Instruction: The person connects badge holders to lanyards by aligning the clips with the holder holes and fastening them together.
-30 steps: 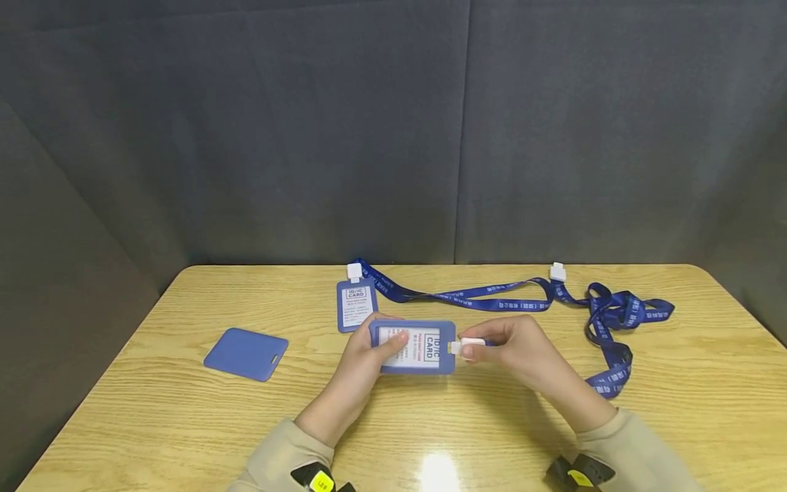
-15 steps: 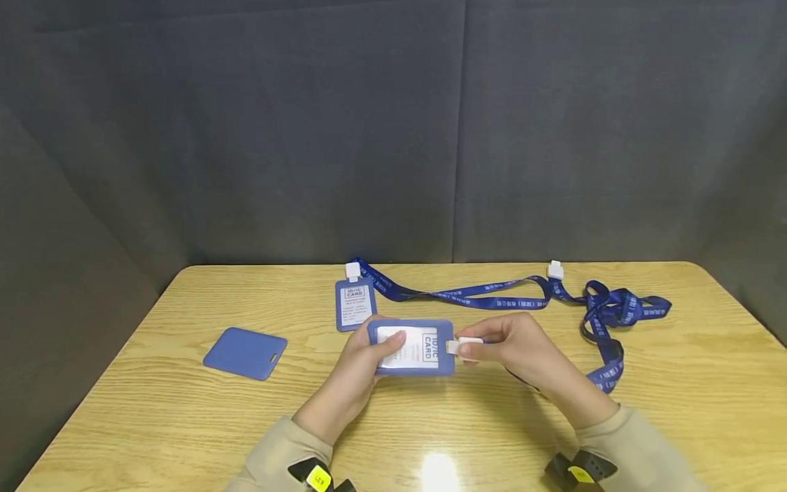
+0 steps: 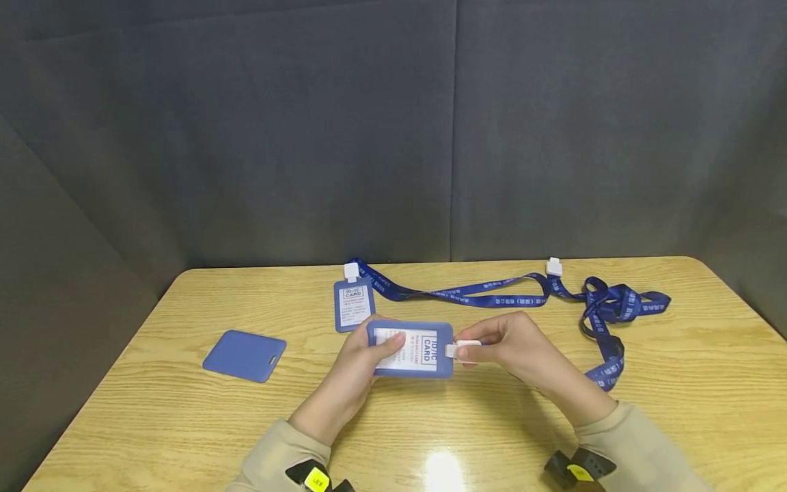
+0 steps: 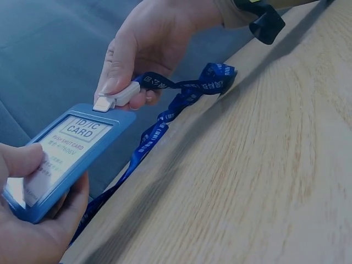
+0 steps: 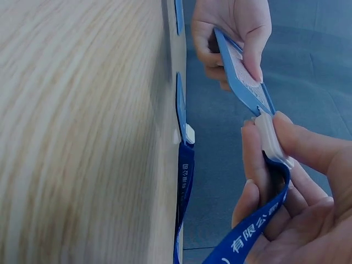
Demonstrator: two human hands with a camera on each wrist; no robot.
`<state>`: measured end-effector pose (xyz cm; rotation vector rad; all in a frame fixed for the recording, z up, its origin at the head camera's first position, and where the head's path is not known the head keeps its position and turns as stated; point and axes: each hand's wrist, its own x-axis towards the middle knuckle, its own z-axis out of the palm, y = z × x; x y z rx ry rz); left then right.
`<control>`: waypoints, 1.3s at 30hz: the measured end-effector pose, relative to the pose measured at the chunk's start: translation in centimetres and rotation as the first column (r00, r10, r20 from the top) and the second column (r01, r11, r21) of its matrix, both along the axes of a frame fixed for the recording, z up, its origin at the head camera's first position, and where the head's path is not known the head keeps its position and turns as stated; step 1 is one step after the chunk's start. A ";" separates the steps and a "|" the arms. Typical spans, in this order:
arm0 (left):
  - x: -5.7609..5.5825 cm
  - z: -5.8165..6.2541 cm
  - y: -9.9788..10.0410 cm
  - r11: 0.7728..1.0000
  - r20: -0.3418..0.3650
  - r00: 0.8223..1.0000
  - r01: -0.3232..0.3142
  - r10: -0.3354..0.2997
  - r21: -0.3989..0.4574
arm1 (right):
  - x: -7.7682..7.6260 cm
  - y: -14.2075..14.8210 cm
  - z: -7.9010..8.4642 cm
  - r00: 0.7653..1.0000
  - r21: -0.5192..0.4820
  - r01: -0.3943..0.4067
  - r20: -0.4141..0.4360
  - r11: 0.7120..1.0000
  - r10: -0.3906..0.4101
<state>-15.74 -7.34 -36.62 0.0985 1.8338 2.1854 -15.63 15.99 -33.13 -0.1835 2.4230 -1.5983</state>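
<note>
In the head view my left hand [image 3: 356,362] grips a blue ID badge holder [image 3: 443,367] lying sideways. Its thumb presses on the printed "ID/IC CARD" insert, and the fingers go behind. My right hand [image 3: 513,348] pinches the white plastic clip [image 3: 470,352] of a blue lanyard between thumb and fingers. The clip's tab [image 4: 103,103] meets the slotted end of the holder; whether it is fastened there I cannot tell. From the clip the lanyard strap [image 5: 242,242] curls down past the right palm. Part of this strap is hidden by the right hand and forearm in the head view.
A blue badge holder with insert [image 3: 346,321] lies behind the left hand, clipped to a lanyard [image 3: 492,301] stretching right. A plain blue holder [image 3: 244,355] lies on the left. Another white clip [image 3: 554,267] and tangled strap [image 3: 627,307] lie at the right of the wooden table [image 3: 184,424].
The white clip sits slightly farther over the slotted end of the badge holder than a second ago. Both hands keep their holds; the strap near the right forearm has shifted a little.
</note>
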 end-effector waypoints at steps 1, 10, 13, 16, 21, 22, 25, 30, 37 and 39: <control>0.0 0.0 0.0 1.000 0.000 1.000 0.000 0.000 0.003 | 0.0 0.0 0.0 1.000 0.004 -0.001 -0.001 1.000 0.001; 0.2 0.2 0.1 1.000 0.000 1.000 -0.010 0.010 0.006 | -0.1 0.0 -0.1 1.000 0.009 -0.004 0.013 1.000 0.004; 0.1 0.1 0.1 1.000 0.010 1.000 -0.012 0.012 0.010 | -0.1 0.0 -0.1 1.000 0.009 0.000 0.020 1.000 0.000; 0.1 0.0 0.1 1.000 0.016 1.000 -0.011 0.011 0.011 | -0.1 0.0 -0.2 1.000 0.006 -0.004 0.021 1.000 0.004; 0.0 -0.2 0.1 1.000 0.030 1.000 -0.011 0.011 0.005 | -0.1 0.0 -0.3 1.000 0.011 -0.002 0.023 1.000 0.002; 0.1 -0.2 0.1 1.000 0.032 0.999 -0.010 0.010 0.004 | -0.1 0.0 -0.3 1.000 0.011 0.000 0.025 1.000 0.000; 0.1 -0.3 0.2 1.000 0.037 0.999 -0.010 0.009 0.006 | -0.2 0.1 -0.4 1.000 0.002 -0.003 0.026 1.000 0.003; 0.1 -0.4 0.1 1.000 0.045 0.999 -0.012 0.012 0.003 | -0.2 0.0 -0.5 0.999 -0.022 -0.012 0.035 1.000 0.013; 0.1 -0.5 0.2 1.000 0.048 0.999 -0.011 0.010 0.009 | -0.2 0.0 -0.6 0.999 -0.015 -0.016 0.044 1.000 0.017; 0.1 -0.6 0.2 1.000 0.045 0.999 -0.010 0.009 0.014 | -0.2 0.1 -0.6 0.999 -0.014 -0.017 0.048 1.000 0.018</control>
